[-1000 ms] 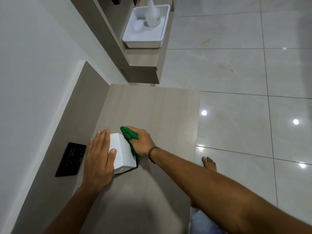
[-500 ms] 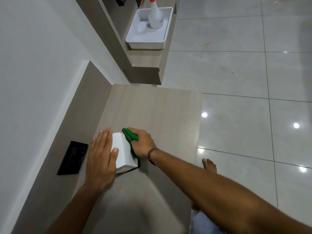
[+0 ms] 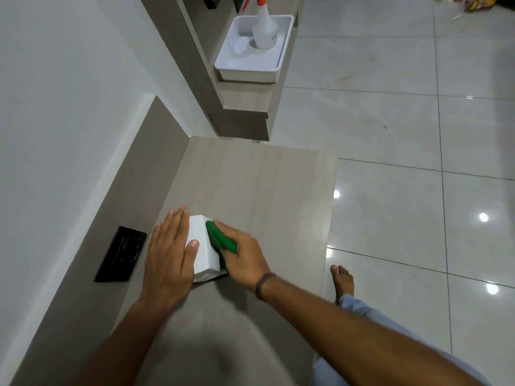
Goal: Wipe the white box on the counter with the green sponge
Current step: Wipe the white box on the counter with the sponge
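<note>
1. Reached in from the bottom edge: two bare forearms, the right one crossing from the lower right with a dark band (image 3: 263, 285) round its wrist.
2. Lay flat on the left face of the white box (image 3: 203, 247): the left hand (image 3: 170, 254), fingers straight and together, thumb resting on the top of the box. Steadied it by pressing, with no curl round it.
3. Stood on the wood-grain counter (image 3: 259, 188), close to the upright back panel: the box itself, only its top and part of its near end showing between the two hands.
4. Pressed against the right side of the box: the green sponge (image 3: 220, 240), gripped in the right hand (image 3: 246, 254), fingers closed over it and slightly blurred.
5. Sat set into the back panel, just left of the left hand: a black socket plate (image 3: 121, 254).
6. Showed on the glossy tiled floor (image 3: 390, 126), right of the counter's edge: a bare foot (image 3: 342, 280) and a light blue trouser leg (image 3: 359, 307).
7. Stood farther off on a lower shelf (image 3: 245, 98) past the counter's far end: a white tray (image 3: 245, 71), and upright in it a white spray bottle (image 3: 264, 29) with an orange top.
</note>
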